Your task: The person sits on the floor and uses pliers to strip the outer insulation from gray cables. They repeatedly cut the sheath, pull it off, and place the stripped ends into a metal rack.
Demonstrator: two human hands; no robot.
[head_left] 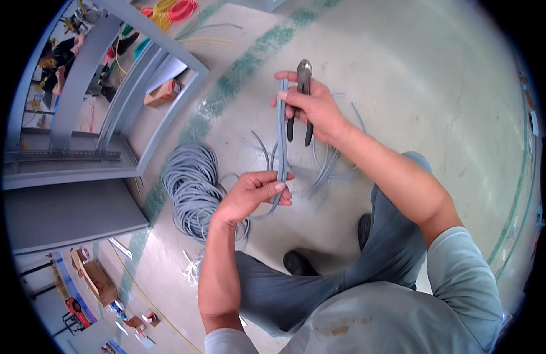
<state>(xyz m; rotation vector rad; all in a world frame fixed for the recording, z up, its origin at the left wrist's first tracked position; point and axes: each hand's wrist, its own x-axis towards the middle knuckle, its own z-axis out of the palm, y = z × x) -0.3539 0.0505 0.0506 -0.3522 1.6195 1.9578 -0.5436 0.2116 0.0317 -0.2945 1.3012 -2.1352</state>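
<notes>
My left hand [253, 192] pinches a grey cable bundle [281, 138] near its lower end, thumb and fingers closed round it. Higher up, my right hand [314, 109] grips the top of the same bundle between thumb and fingers, so it runs nearly upright between both hands. Cable cutters [305, 76] with dark handles are also held in my right hand, their metal head pointing away from me. How many strands lie in the bundle I cannot tell. Beside my left forearm, a large coil of grey cable [193, 177] rests on the floor.
Loose grey cable lengths [329, 165] lie on the floor beyond my knees. A grey metal cabinet frame [167, 130] lies at the left, with a cardboard box [162, 93] near it. Red and yellow wire coils [181, 9] are at the far left. Another cardboard box [96, 274] stands lower left.
</notes>
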